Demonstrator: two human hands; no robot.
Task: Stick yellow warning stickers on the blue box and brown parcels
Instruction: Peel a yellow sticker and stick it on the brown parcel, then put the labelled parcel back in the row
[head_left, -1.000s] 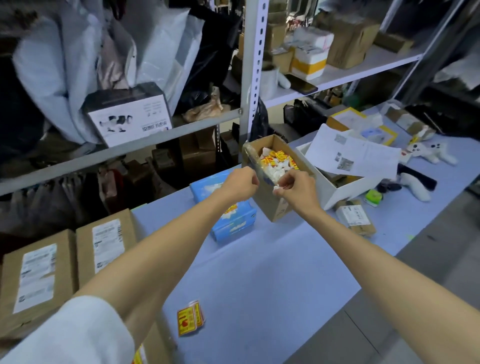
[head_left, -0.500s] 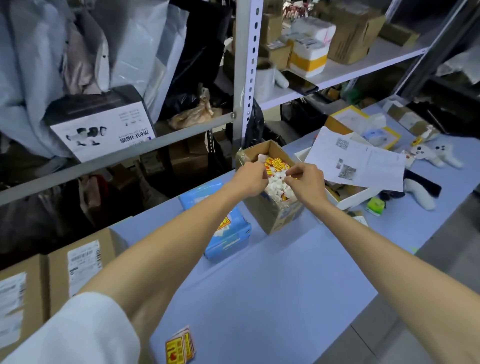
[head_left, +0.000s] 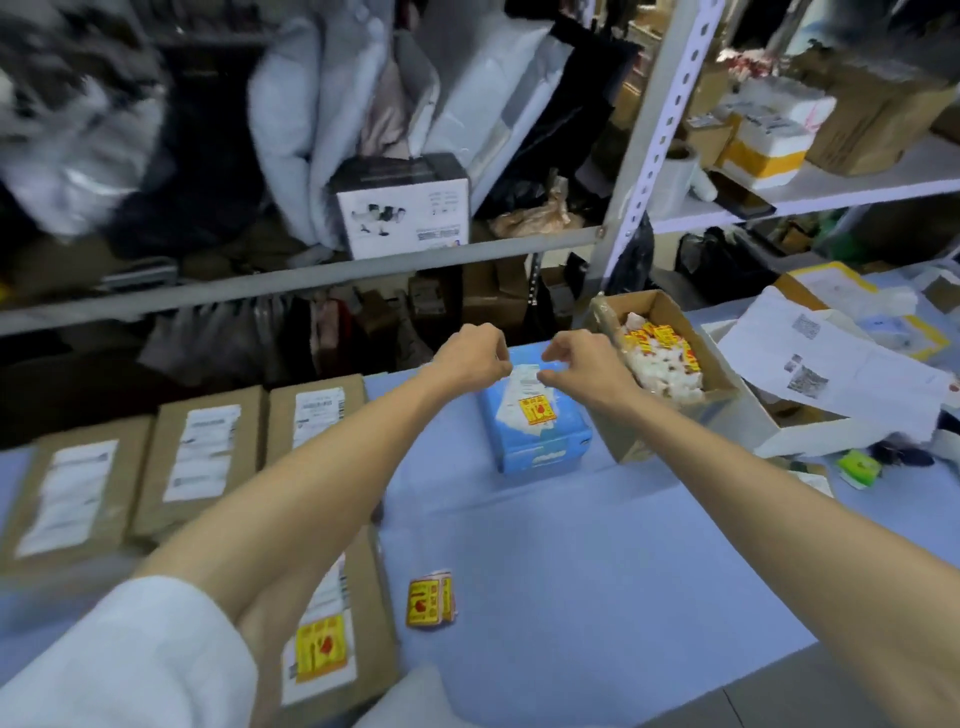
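Blue box (head_left: 566, 418) now lies beneath your left hand (head_left: 470, 358) and right hand (head_left: 584, 366), both moved off the sticker carton (head_left: 644, 436); curled fingers (head_left: 496, 345) possibly pinch something, too blurred to tell.

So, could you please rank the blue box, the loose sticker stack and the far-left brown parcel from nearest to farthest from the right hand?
1. blue box, just under the right hand.
2. loose sticker stack, lower left, toward the near edge.
3. far-left brown parcel, at the left edge.
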